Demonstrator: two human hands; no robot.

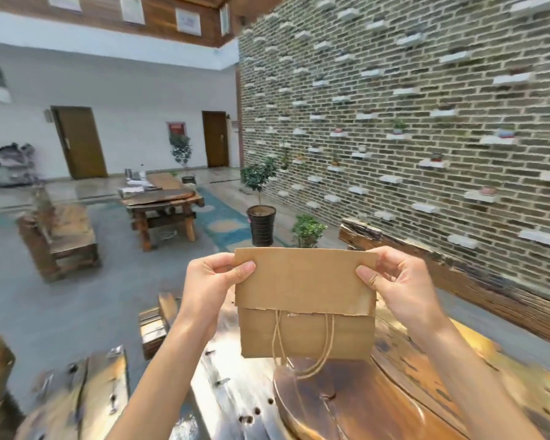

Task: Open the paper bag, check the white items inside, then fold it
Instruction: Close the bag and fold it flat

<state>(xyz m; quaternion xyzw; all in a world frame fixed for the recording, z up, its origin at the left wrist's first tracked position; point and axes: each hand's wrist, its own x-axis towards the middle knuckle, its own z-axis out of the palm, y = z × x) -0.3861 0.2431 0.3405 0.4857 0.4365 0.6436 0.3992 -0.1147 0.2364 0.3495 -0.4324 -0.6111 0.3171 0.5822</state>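
Observation:
A brown paper bag [305,300] hangs upright in the air above a glossy wooden table [362,401]. Its top part is folded down over the front, and its twine handles [302,350] dangle below the flap. My left hand [216,281] pinches the bag's upper left corner, thumb on the front. My right hand [397,281] pinches the upper right corner the same way. The inside of the bag is hidden, and no white items show.
A wooden bench [458,274] runs along the brick wall [410,106] on the right. Potted plants [261,201] stand beyond the table. Another wooden table [162,204] and a bench [64,236] sit further back on the left. A small wooden stool [153,328] is near my left arm.

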